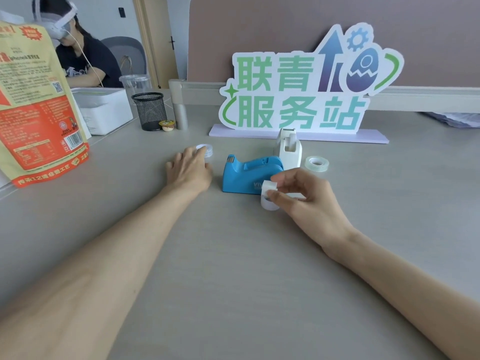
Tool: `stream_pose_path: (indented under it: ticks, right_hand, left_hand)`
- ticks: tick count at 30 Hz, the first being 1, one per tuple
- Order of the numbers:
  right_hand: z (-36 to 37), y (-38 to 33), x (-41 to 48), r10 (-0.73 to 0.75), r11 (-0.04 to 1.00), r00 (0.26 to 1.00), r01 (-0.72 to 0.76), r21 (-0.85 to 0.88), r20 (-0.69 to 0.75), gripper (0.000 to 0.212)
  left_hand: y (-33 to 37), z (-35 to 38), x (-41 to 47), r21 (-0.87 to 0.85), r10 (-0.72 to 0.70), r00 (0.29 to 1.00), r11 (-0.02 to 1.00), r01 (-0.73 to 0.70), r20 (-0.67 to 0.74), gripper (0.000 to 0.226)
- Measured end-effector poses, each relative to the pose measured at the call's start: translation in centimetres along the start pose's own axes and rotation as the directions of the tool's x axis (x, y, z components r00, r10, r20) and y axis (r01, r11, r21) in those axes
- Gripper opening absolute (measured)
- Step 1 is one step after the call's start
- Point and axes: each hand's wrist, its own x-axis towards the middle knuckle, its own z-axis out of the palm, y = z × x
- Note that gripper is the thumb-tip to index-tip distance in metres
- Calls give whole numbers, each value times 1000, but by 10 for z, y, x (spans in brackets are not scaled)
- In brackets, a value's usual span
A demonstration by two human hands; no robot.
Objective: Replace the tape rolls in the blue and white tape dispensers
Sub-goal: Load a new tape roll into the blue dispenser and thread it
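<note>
**Mid-swap: one roll in hand, both dispensers look unloaded**

Right hand [306, 196] pinches a small white roll or core [270, 197] between thumb and fingers, just in front of the blue dispenser [250, 175], near its rear end. Left hand [188, 170] lies palm-down on the surface [233, 268] left of the blue dispenser, fingers loosely spread, fingertips touching a clear tape roll [205, 149]; a firm grip cannot be told. White dispenser [288, 149] stands just behind the blue dispenser, touching or nearly so. Another clear roll [317, 163] lies flat to the blue dispenser's right. A sign [298, 92] stands behind both.

Judged progress: the blue dispenser looks open and no roll shows in either. Loading both seems left.
</note>
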Motion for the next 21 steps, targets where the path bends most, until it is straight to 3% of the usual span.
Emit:
stream_pose_path:
  ticks: [10,13,17,21]
  right_hand:
    - [-1,1,1,-2,1000,1000,2,-8,13,10]
    - [-1,2,1,1,1000,1000,-1,-17,13,9]
    - [1,2,3,-6,999,1000,7,-37,14,10]
    - [2,3,3,-9,999,1000,9,-40,10,10]
  left_hand:
    - [0,-5,-10,-60,4,990,998,-12,-139,23]
    - [2,-7,-11,-101,4,989,995,-19,-150,33]
    - [3,-8,-9,-152,54,996,986,-63,-64,66]
    - [5,-8,-4,-128,129,992,983,-130,-14,62]
